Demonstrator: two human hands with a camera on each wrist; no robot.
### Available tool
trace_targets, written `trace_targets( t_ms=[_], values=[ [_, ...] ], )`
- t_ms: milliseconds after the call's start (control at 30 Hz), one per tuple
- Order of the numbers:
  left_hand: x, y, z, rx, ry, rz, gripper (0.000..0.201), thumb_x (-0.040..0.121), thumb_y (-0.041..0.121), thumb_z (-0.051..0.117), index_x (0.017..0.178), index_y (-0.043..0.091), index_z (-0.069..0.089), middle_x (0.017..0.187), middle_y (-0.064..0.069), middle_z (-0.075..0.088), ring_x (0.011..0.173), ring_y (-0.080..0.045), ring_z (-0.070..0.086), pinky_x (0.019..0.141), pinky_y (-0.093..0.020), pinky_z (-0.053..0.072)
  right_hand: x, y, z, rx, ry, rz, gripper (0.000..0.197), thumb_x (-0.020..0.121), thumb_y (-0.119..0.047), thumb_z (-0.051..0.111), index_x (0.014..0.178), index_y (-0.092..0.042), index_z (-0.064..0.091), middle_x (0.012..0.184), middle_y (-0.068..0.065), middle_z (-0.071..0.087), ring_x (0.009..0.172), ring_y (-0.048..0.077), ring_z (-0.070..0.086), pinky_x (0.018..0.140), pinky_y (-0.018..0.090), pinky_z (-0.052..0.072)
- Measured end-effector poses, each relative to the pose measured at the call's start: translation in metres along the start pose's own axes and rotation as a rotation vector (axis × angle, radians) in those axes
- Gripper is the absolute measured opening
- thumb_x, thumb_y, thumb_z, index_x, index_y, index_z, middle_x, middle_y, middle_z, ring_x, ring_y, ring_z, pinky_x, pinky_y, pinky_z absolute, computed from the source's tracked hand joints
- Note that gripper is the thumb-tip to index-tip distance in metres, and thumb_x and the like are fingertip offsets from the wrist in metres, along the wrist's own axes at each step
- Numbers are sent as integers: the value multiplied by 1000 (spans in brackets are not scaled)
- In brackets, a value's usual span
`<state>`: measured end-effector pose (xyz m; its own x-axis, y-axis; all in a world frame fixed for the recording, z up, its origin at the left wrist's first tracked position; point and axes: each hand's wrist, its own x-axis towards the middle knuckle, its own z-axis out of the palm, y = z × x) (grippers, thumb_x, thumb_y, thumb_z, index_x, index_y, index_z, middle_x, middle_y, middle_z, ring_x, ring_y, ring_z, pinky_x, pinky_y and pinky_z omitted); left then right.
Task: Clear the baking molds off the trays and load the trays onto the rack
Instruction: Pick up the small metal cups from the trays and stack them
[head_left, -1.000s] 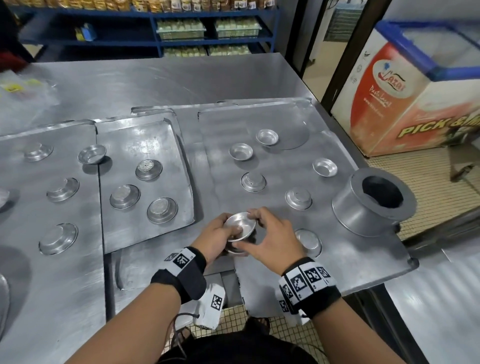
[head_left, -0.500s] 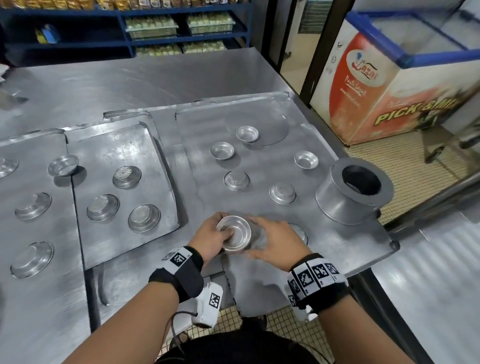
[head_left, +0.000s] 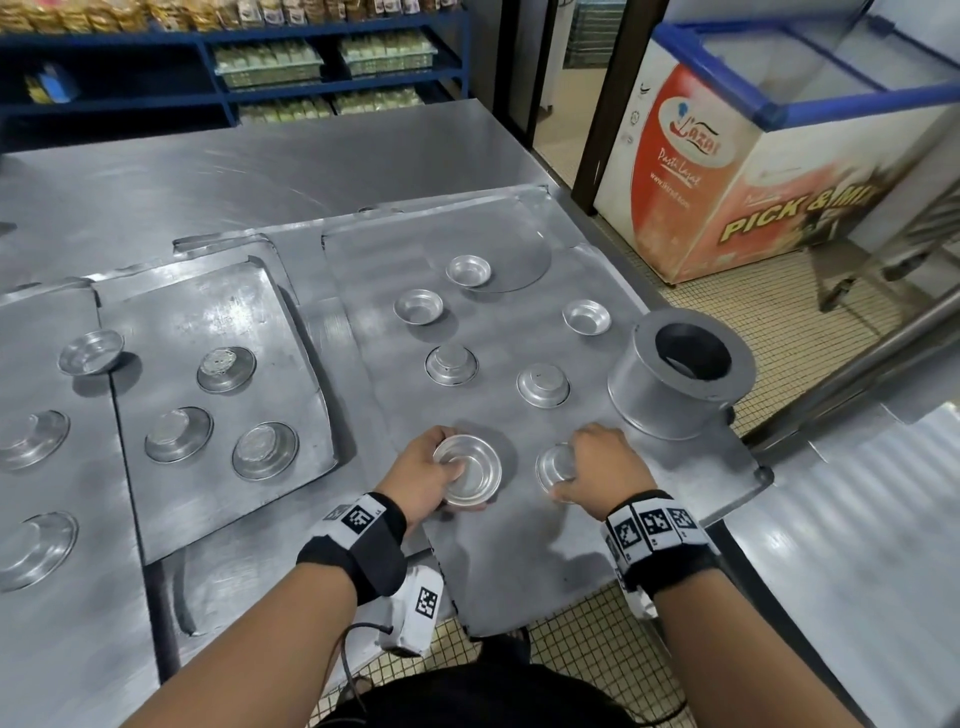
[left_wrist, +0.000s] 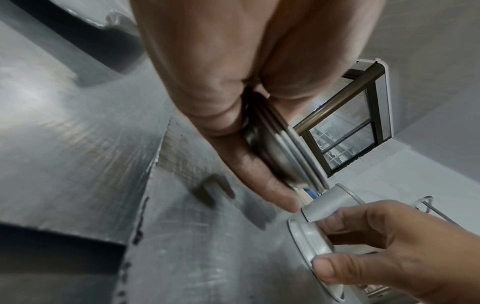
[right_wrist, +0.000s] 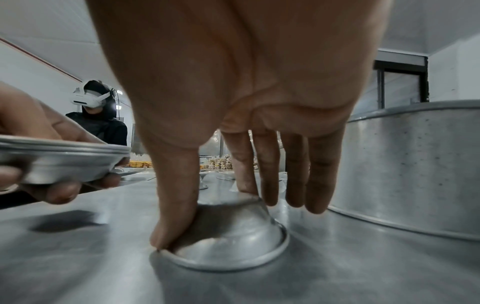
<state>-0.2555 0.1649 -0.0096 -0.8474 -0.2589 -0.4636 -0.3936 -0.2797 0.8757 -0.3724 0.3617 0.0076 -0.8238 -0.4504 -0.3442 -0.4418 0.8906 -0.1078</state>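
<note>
1. Right hand (head_left: 597, 462) pinches an upturned mold (right_wrist: 228, 242) flat on the near tray (head_left: 519, 561), thumb and forefinger on its sides.
2. Left hand (head_left: 421, 473) grips a nested mold stack (head_left: 467, 475) just above the tray.
3. Five loose molds beyond; tall metal ring (head_left: 680, 379) stands right of the right hand.

Even, cool indoor light falls from overhead, giving the brushed-metal counter (head_left: 270, 171) broad soft sheen and a brighter glare patch at its far right edge, while the molds cast only short, soft shadows. The head view is sharp in the middle but bends straight lines toward its borders, and the freezer (head_left: 769, 156) lettering smears at the right. Both wrist views are strongly wide-angle and dimmer: the left hand (left_wrist: 233, 102) and its stack of molds (left_wrist: 283, 152) are motion-blurred, the right hand (right_wrist: 233, 92) looms large and soft, and backgrounds are out of focus.
</note>
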Motion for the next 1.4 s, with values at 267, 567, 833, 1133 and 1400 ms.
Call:
trace_targets(
  t_ms=[267, 567, 833, 1133, 1400],
  values=[
    [1, -1, 4, 74, 4, 14, 25, 91, -13, 47, 106, 5, 57, 98, -25, 61, 86, -53, 65, 70, -72, 51, -1, -2, 11, 110, 91, -31, 47, 74, -29, 68, 116, -13, 53, 114, 6, 58, 107, 30, 55, 89, 32, 44],
    [2, -5, 6, 103, 9, -12, 27, 81, 0, 56, 103, 13, 62, 108, -33, 63, 90, -56, 65, 73, -71, 52, -12, -3, 10, 121, 107, 9, 58, 75, -41, 69, 120, -8, 51, 120, 9, 49, 112, 31, 47, 97, 36, 44],
    [1, 1, 9, 88, 12, -31, 22, 87, -8, 53, 104, 5, 59, 94, -27, 63, 71, -36, 72, 60, -50, 60, -20, -10, 2, 325, 273, -106, 64, 71, -33, 77, 125, -15, 49, 120, 6, 50, 108, 27, 55, 94, 33, 47],
    [-2, 7, 15, -99, 7, -178, 43, 96, 43, 59, 116, 5, 60, 120, -28, 62, 95, -52, 66, 70, -57, 58, -32, -34, -4, 735, 540, -353, 65, 63, -39, 86, 117, -21, 56, 113, -3, 46, 98, 11, 57, 92, 32, 53],
    [-10, 14, 11, -127, 5, -172, 42, 93, 32, 66, 119, 0, 57, 103, -19, 69, 79, -33, 71, 76, -58, 58, -33, -46, 7, 804, 400, -454, 61, 64, -36, 88, 112, -25, 52, 112, -11, 60, 101, 8, 63, 90, 30, 55]
  ],
)
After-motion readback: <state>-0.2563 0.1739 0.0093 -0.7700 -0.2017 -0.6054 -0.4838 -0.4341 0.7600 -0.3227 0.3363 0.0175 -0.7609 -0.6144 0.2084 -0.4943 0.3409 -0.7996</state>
